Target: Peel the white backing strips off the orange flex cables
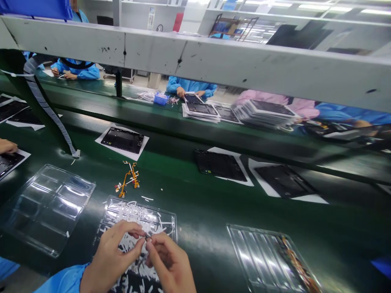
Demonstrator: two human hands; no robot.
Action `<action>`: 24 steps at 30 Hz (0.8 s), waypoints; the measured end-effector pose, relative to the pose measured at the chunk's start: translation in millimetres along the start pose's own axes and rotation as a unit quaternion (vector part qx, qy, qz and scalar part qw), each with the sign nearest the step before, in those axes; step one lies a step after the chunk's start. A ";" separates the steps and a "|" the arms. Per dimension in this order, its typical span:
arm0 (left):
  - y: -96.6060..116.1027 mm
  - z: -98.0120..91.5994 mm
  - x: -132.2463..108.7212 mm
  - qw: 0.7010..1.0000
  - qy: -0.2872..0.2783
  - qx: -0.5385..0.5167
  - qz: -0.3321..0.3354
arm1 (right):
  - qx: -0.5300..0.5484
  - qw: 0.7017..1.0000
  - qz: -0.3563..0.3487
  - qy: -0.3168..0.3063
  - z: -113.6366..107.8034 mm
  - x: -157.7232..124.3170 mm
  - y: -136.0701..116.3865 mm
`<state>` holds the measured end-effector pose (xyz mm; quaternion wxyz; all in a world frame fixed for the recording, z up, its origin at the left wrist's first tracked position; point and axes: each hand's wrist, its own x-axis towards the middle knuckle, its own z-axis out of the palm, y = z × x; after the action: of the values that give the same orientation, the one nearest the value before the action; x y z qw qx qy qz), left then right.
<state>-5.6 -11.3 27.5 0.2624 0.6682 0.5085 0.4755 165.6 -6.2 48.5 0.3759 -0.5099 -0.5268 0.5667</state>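
My left hand [117, 254] and my right hand [171, 260] meet at the lower middle, above a clear tray [171, 219] strewn with white paper strips [134, 211]. Between the fingertips of both hands is a small dark part [148, 236], partly hidden by the fingers; its kind is too small to tell. Thumb and forefinger of each hand pinch it. Just behind the tray, orange flex cables [130, 179] lie in a small heap on the green table [171, 179].
An empty-looking clear tray [55, 207] lies at left; another [259, 256] at right holds flex cables [295, 260]. Black panels [122, 139] on white sheets line the back. A co-worker's hand [8, 146] touches a panel at far left. A white beam [195, 61] crosses above.
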 end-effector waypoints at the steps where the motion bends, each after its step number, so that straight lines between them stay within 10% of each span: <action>1: 1.2 -0.1 0.8 1.000 0.006 0.011 0.015 | -0.009 1.000 -0.011 -0.001 0.2 -0.1 -0.6; 18: 2.5 -2.2 -3.9 0.994 -0.058 0.010 0.091 | -0.076 0.994 -0.044 -0.064 -7.7 -6.1 -1.7; 24: -2.1 1.2 -6.6 0.968 -0.120 -0.196 -0.104 | 0.079 0.986 0.076 -0.125 -9.4 -4.5 5.3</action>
<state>-5.6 -16.5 22.8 0.4953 0.5993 0.4369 0.4524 176.2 -9.4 44.8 0.3021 -0.4425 -0.4826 0.6928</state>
